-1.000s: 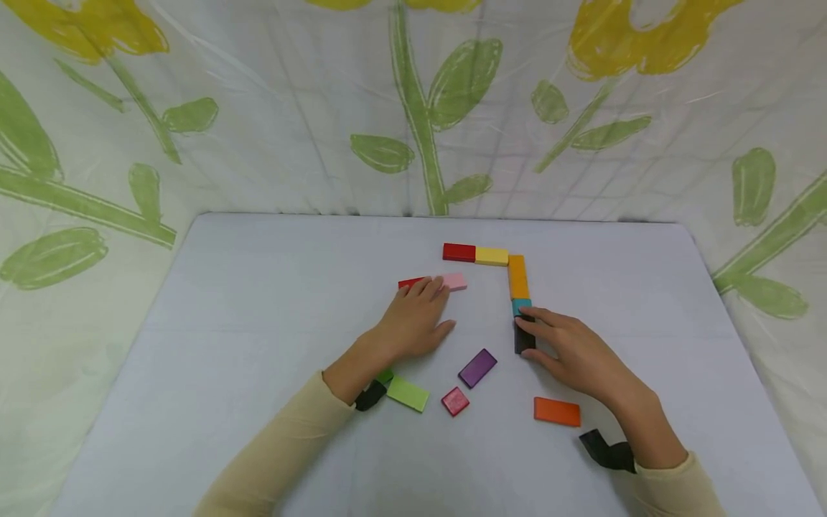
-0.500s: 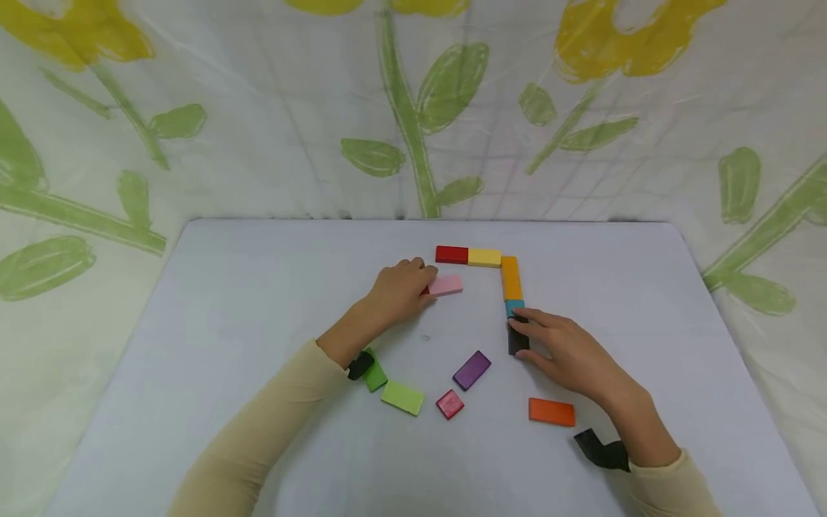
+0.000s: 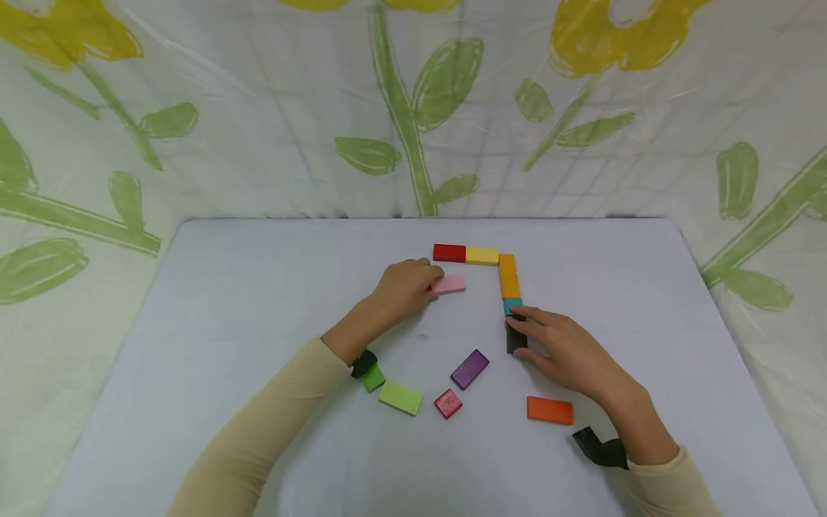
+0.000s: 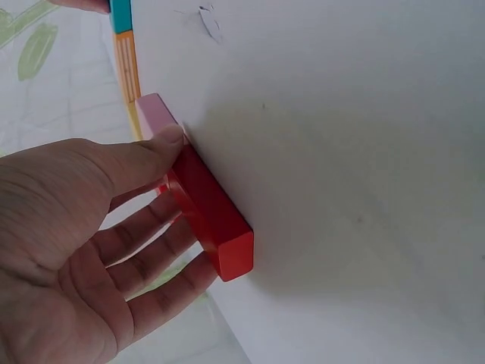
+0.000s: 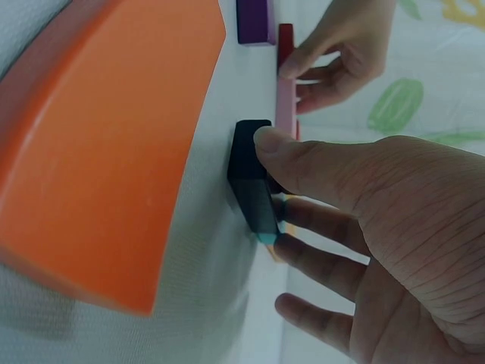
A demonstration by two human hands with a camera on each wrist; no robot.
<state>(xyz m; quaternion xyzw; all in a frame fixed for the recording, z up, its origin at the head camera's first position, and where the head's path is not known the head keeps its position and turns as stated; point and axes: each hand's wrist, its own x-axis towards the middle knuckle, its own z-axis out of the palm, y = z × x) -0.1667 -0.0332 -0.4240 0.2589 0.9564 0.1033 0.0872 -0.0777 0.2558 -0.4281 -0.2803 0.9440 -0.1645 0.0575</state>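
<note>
Red painted wood, as it seems, makes the small block [image 4: 208,216] that the left hand [image 3: 403,287] pinches between thumb and curled fingers, near the middle of the worktop [image 3: 258,301], with one end touching the pink block [image 3: 449,284]. I judge it light, stiff and rather smooth, so the grip is best on its two long sides, as it is held at this moment. The right hand [image 3: 568,352] pinches the black block [image 5: 250,182] with thumb and fingers; this block lies at the near end of a row, touching the teal block [image 3: 510,306], then come the orange block [image 3: 508,276], the yellow block [image 3: 482,255] and another red block [image 3: 449,252] toward the far edge. Loose toward the near edge lie a purple block [image 3: 469,368], a small crimson block [image 3: 447,403], a light green block [image 3: 400,397] and a flat orange block [image 3: 550,410].
</note>
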